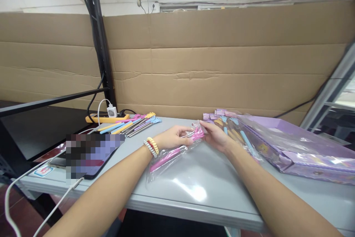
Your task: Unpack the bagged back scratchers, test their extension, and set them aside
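Observation:
A pink back scratcher (168, 158) with a hand-shaped end lies inside a clear plastic bag (155, 172) above the grey table. My left hand (176, 137) is closed on the bag and the scratcher near its hand-shaped end. Fingers of my right hand (215, 135) pinch the bag's far end beside the pink head. To the left lies a pile of loose back scratchers (133, 126) with yellow, blue, pink and purple parts. Several bagged back scratchers (245, 141), blue and yellow among them, lie just right of my right hand.
A purple box (294, 163) with plastic wrap stands at the right. On the left are a charging phone or tablet (102, 159), partly blurred, a yellow power strip (108, 118) with a white charger, and cables. A cardboard wall (208, 63) rises behind the table (210, 200).

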A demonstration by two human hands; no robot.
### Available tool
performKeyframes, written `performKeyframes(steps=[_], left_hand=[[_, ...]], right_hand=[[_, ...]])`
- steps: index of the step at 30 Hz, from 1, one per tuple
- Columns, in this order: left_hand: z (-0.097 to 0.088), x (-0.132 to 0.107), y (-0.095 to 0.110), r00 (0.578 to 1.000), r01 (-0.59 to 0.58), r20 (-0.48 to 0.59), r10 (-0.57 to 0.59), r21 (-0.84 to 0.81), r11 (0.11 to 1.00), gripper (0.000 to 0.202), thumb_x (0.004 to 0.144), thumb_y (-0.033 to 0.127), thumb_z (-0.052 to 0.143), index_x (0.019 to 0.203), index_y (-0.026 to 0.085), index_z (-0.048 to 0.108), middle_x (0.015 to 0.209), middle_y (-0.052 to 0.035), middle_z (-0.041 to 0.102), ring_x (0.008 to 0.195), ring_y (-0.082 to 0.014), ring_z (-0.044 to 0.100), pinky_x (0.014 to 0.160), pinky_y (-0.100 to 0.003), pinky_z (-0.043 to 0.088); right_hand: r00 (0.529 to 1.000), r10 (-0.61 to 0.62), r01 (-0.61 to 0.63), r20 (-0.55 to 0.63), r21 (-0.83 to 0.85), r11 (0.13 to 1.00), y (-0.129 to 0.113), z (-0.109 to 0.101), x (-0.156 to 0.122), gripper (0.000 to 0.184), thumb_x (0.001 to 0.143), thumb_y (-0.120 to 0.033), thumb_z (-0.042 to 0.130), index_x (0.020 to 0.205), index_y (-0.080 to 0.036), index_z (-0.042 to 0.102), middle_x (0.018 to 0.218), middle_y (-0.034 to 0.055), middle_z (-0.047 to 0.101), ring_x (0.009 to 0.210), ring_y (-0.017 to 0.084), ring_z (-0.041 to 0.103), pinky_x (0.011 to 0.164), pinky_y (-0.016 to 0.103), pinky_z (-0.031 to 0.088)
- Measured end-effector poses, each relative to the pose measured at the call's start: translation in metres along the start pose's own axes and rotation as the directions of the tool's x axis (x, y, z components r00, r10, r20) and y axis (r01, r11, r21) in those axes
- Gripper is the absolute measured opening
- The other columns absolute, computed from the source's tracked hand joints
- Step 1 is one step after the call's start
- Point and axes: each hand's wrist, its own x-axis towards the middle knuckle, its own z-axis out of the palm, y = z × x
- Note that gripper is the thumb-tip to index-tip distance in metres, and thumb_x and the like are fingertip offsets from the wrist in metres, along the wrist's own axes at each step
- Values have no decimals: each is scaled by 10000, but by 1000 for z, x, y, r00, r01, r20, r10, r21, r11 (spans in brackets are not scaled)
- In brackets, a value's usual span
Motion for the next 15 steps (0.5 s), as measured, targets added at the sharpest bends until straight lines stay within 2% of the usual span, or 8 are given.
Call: performKeyframes(steps=[3,6,8,11,15], left_hand=[[-1,0,0,1000,8,-3,-8,8,1000,584,732,421,623,1230,135,519,746,-29,605,648,-131,494,627,-259,384],[-2,0,0,1000,4,-3,-4,12,1000,595,734,408,620,1249,133,502,734,-24,600,641,-127,491,624,-258,383],[-3,0,-2,1000,8,-2,-8,15,1000,607,743,390,612,1272,127,477,717,-20,592,632,-124,483,617,-258,381],[-4,0,-3,1000,26,-2,-26,27,999,605,754,359,596,1294,126,452,678,-6,574,605,-114,461,602,-254,374],[-6,0,-4,999,45,-15,-44,45,998,577,755,340,586,1280,134,468,655,6,560,578,-104,439,584,-245,357]], right_hand=[[996,-58,58,-72,-5,998,-1,-4,1,244,697,-418,640,674,-180,594,624,-9,561,579,115,476,557,246,362],[978,-76,72,-195,-28,997,-2,-6,2,264,636,-410,701,745,-178,638,679,1,581,606,111,480,547,238,344],[956,-101,93,-274,-43,995,-3,-8,3,283,613,-404,714,760,-171,654,692,8,581,610,107,473,528,233,328],[915,-146,137,-375,-50,989,-3,-11,4,250,579,-382,716,680,-165,642,646,1,547,592,102,448,499,225,309],[878,-155,137,-453,-72,988,-3,-16,5,211,562,-359,688,609,-169,609,650,11,554,611,115,456,496,227,316]])
